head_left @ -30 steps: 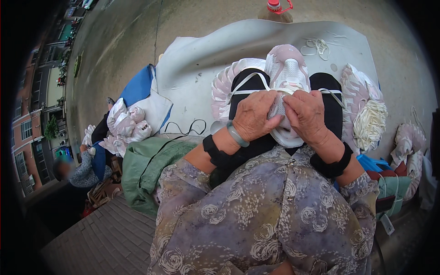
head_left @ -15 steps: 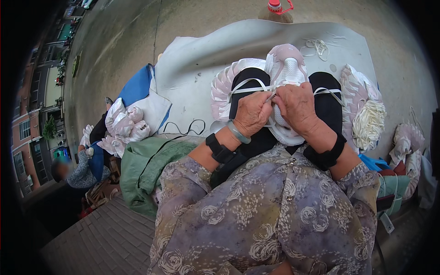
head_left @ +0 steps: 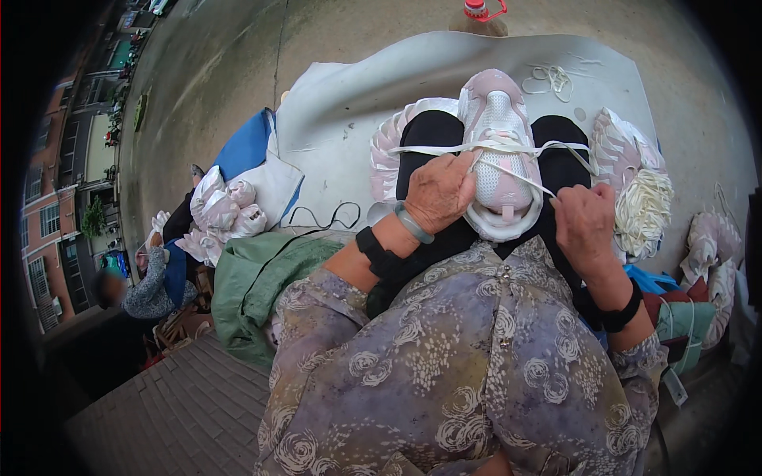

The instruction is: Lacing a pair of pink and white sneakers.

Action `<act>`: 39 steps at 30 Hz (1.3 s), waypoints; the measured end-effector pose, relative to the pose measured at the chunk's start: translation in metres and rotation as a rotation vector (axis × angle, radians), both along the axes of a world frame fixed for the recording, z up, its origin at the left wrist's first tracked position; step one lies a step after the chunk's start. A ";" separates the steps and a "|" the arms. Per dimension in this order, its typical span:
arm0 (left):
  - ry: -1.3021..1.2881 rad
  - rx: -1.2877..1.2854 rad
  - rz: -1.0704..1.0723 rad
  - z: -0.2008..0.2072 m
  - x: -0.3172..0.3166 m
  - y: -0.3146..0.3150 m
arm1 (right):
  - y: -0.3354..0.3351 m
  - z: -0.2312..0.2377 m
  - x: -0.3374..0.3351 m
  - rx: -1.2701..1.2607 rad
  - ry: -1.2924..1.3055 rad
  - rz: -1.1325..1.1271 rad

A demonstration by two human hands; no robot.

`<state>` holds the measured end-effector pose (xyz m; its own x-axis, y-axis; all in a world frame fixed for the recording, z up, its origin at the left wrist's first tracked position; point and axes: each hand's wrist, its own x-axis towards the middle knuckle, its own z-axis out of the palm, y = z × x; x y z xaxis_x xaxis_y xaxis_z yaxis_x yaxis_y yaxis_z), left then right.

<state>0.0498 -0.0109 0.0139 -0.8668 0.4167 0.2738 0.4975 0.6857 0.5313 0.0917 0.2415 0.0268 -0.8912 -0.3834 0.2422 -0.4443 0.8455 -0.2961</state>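
Observation:
A pink and white sneaker rests between my knees, toe pointing away from me. A white shoelace runs through its lower eyelets, and loops of it lie across both dark trouser legs. My right hand, out to the right of the shoe, pinches a lace end that stretches taut back to the sneaker. At the shoe's left edge my left hand is closed, its fingertips against the lace by the eyelets. What exactly lies between those fingertips is partly hidden.
Rows of pink and white shoe pieces lie on the pale sheet either side of me. A bundle of cream laces sits at right. Beyond the sheet stands a red-capped jug. A green sack is at left, with a person further off.
My right hand has moved from the shoe's middle out to the right, drawing the lace end tight. My left hand stays by the shoe, whose tongue and opening now show.

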 end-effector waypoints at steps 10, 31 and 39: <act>-0.012 0.122 0.073 0.006 -0.004 -0.011 | 0.139 -0.071 0.081 -0.006 -0.086 -0.437; -1.124 0.985 -0.080 0.025 -0.074 -0.036 | -0.018 0.000 -0.029 -0.360 -0.115 0.027; -1.002 0.670 0.003 0.015 -0.060 -0.027 | 0.062 0.010 0.001 -0.714 -0.460 -0.239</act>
<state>-0.0105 -0.0375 0.0293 -0.8190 0.4465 -0.3603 -0.3407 0.1268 0.9316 0.0925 0.3040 0.0373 -0.9964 -0.0684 -0.0499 0.0142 0.4456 -0.8951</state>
